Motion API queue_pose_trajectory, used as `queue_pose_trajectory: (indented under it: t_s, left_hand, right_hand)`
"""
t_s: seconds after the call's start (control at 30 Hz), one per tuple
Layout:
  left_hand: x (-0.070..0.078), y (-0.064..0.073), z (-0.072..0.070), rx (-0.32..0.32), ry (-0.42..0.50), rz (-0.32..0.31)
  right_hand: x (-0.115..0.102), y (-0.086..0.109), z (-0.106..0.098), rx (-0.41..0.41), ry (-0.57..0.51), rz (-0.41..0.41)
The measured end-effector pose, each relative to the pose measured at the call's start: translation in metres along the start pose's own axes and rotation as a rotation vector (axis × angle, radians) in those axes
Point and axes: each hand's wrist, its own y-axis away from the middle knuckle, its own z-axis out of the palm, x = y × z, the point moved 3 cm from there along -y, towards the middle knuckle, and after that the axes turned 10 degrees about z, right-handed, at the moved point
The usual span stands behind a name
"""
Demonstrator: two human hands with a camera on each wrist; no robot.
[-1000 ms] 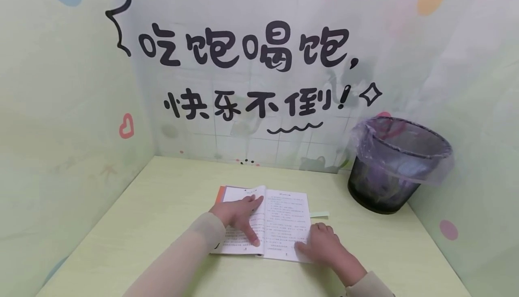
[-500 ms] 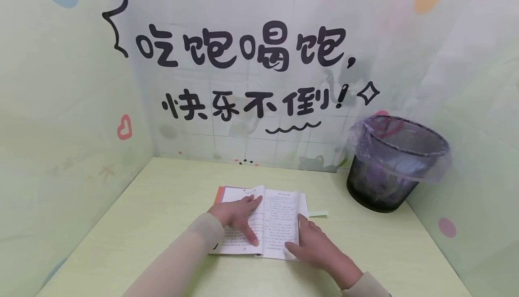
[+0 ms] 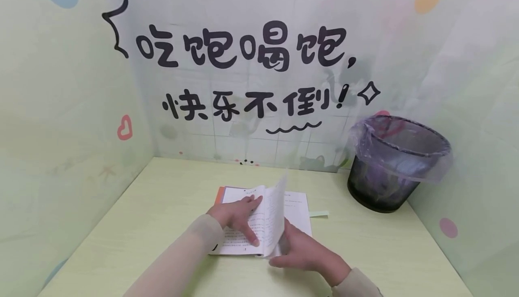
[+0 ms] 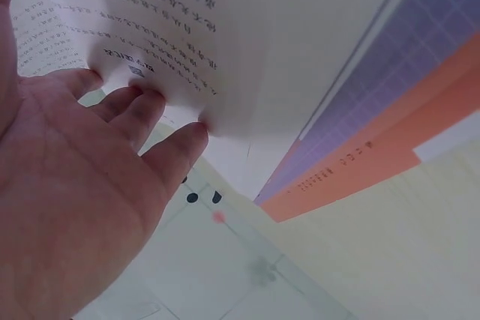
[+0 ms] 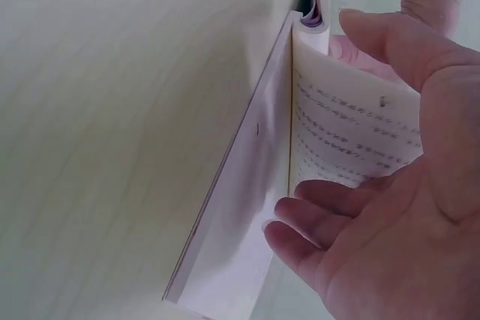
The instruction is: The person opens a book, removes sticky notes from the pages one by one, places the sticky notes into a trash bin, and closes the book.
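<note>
An open book [image 3: 233, 244] with printed pages lies on the table, an orange and purple cover edge [image 4: 360, 151] showing at its left. My left hand [image 3: 235, 216] rests on the left page with thumb and fingers spread. To the right of the spine a page [image 3: 276, 218] stands nearly upright, curving toward the left. Behind that page are the fingers of my right hand [image 3: 304, 249], loosely bent, as the right wrist view also shows. The right thumb is spread away from them near the book's lower edge. A pale green strip [image 3: 319, 214] sticks out at the book's right side.
A dark mesh waste bin [image 3: 379, 189] with a thin purple liner stands at the table's back right. Printed curtain-like walls [image 3: 251, 148] with black lettering surround the pale table [image 3: 162, 184] on the left, back and right.
My right hand has moved left from the book's right edge, lifting a page from flat to nearly upright. More of the page beneath now shows. The left hand has stayed on the left page.
</note>
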Motion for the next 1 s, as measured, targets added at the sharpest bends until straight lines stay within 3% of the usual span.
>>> queue_pose_trajectory:
  t_s: [0.23,0.53,0.67,0.8,1.0]
  left_hand:
    - [0.001,-0.002,0.0,0.012,-0.021,0.022]
    - [-0.004,-0.001,-0.001,0.024,0.001,0.08]
    - [-0.011,-0.001,-0.002,0.055,0.053,0.152]
    - [-0.028,0.001,-0.004,0.095,0.125,0.235]
    - [-0.07,0.016,-0.015,0.153,0.095,0.205]
  right_hand:
    - [-0.003,-0.007,0.007,0.018,0.186,0.044]
    - [-0.008,-0.01,0.009,-0.007,0.215,0.049]
    - [-0.007,-0.012,0.01,-0.042,0.226,0.068]
    - [-0.008,-0.013,0.01,-0.071,0.236,0.083]
    - [-0.011,-0.016,0.008,-0.071,0.312,0.092]
